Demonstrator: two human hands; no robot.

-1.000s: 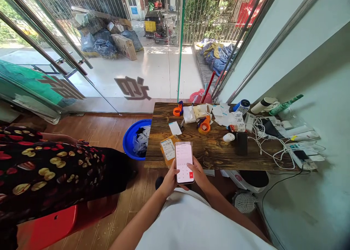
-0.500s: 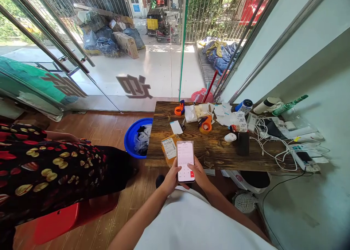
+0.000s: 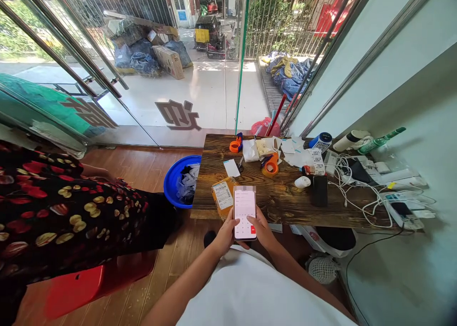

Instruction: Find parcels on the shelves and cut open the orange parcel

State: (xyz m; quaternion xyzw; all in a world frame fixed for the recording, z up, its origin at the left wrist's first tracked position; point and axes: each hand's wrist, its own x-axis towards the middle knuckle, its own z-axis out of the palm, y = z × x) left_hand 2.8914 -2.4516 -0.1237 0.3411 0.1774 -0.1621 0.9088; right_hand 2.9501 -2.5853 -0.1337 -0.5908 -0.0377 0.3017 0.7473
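A smartphone point(image 3: 244, 207) with a lit white-pink screen and a number keypad is held upright between both my hands. My left hand point(image 3: 226, 232) wraps its left edge, the thumb over the lower left of the screen. On the opposite edge my right hand point(image 3: 262, 228) is closed around it, its thumb over the keypad's right part. Just beyond the phone lies an orange-yellow parcel point(image 3: 218, 189) with a white printed label, partly hidden by my left hand and the phone. A white card point(image 3: 232, 168) rests on the table near a pair of scissors point(image 3: 240, 164).
Tape dispensers point(image 3: 270, 166), number labels point(image 3: 317, 158), a white computer mouse point(image 3: 302, 182), a black phone-like slab point(image 3: 319, 191) and tangled white cables point(image 3: 360, 183) lie on the wooden table point(image 3: 285, 207). A blue basin point(image 3: 171, 188) stands left. A person in a floral garment point(image 3: 71, 212) sits beside me.
The view has shifted slightly, moving everything a little right and down. Both hands still hold the phone, the thumbs near the keypad. The seated person's arm has moved slightly.
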